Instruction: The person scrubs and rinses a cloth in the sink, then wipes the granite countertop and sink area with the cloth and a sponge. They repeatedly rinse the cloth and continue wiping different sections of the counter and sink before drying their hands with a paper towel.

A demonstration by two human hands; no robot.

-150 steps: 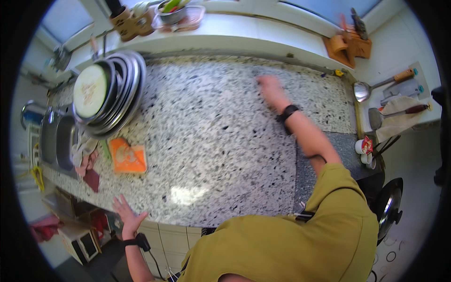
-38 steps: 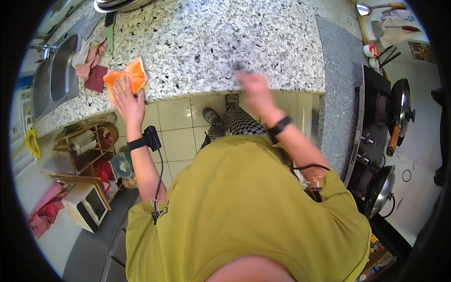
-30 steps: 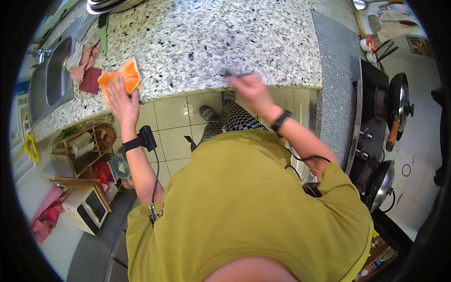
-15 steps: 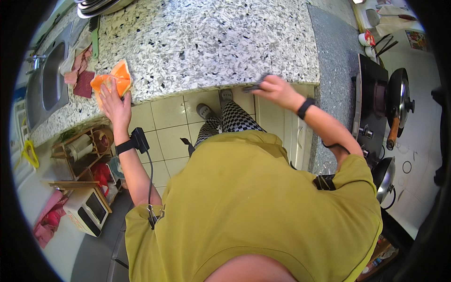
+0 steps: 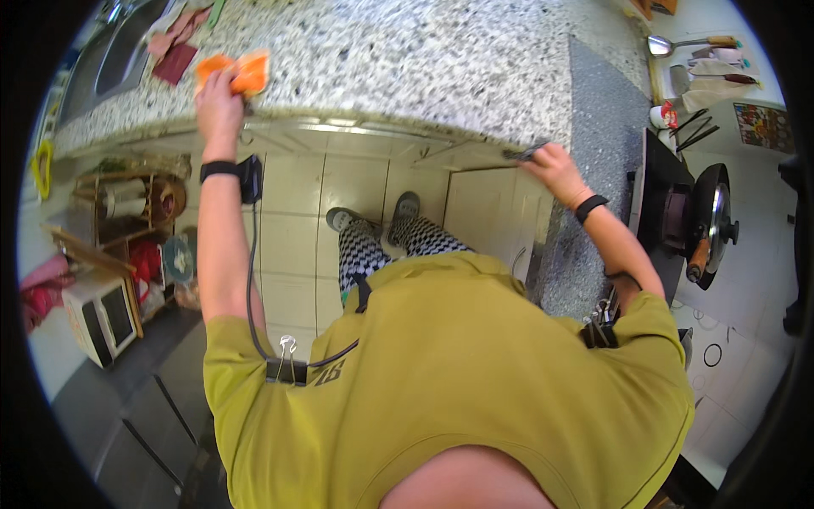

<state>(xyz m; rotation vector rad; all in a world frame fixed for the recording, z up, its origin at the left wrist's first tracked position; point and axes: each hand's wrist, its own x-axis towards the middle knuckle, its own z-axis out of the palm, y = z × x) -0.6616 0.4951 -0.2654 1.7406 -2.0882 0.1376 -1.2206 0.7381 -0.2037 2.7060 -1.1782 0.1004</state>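
Observation:
On the left part of the speckled stone counter [image 5: 407, 64] lies a crumpled orange cloth [image 5: 251, 71] with pale edges. My left hand [image 5: 219, 103] is on its near side, fingers curled down and gripping it. Over at the right, my right hand [image 5: 556, 175] is closed round a small dark grey, ragged thing [image 5: 529, 153]. It could be a scrubber or a rag; blur hides its kind. This hand is at the counter's front edge, above a cabinet door.
A sink [image 5: 127, 55] is at the far left, with a dark red cloth [image 5: 175, 64] and a pink cloth [image 5: 180, 30] beside it. To the right are a black stove [image 5: 649, 161] and a lidded pan [image 5: 716, 225]. Below left stand a wooden rack [image 5: 140, 199] and a white microwave [image 5: 93, 318].
My left fingers went from lying flat on the orange cloth to curling into it. My right hand moved right along the counter's edge with the grey thing. The whole view shifted too.

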